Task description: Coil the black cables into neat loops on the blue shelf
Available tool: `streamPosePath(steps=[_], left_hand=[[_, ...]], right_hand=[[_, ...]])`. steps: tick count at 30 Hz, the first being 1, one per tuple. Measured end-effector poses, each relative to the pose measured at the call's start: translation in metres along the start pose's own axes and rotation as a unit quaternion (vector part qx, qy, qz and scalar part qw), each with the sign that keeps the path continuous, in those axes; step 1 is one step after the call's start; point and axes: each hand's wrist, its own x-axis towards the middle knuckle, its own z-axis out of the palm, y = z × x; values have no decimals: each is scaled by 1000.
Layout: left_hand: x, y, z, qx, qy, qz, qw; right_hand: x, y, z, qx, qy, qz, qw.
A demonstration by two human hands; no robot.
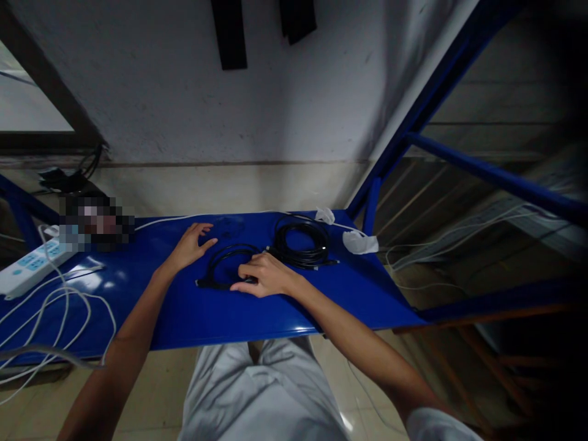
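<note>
Black, thin, rubbery-looking cable bent into an open loop lies on the shiny blue tabletop, just in front of the person. Take the bare right hand as the middle of the dial, with twelve toward the wall: the loop stretches from there to nine o'clock, ending in a small plug. That hand is curled over the cable, seemingly pinching it between thumb and fingers. At ten o'clock, the bare left hand hangs loosely spread, grasping nothing.

I'd judge the step as gathering or arranging the loop; a next move would call for the free hand to steady the plug end while the strands stay even.

Near one o'clock sits a thick round coil of smooth black cable, its ends poking out. Soft, crumpled white scraps lie about two o'clock. Well off at nine, loose white cords tangle near a hard, long white power strip.
</note>
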Motion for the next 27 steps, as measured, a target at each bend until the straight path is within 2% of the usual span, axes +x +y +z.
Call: streamPosePath(steps=[3, 9, 13, 16, 18, 22, 25, 27], left_hand=[[-4, -18, 7, 11, -8, 3, 1000], [-11, -23, 5, 26, -9, 28, 999], [-10, -23, 2, 10, -4, 34, 999], [-12, -22, 1, -4, 13, 26, 1000], [-14, -20, 1, -10, 24, 27, 999], [-15, -16, 3, -24, 50, 34, 998], [-15, -12, 4, -29, 76, 40, 996], [-16, -7, 3, -29, 87, 48, 995]], right_hand=[[-2, -1, -2, 40, -38, 11, 998], [-1, -8, -8, 78, -64, 17, 995], [0, -4, -3, 56, -28, 33, 997], [2, 6, 4, 25, 23, 80, 996], [6, 17, 8, 2, 32, 116, 993], [17, 39, 13, -73, -28, 153, 985], [26, 50, 17, -94, -88, 138, 982], [30, 53, 20, -87, -105, 123, 983]])
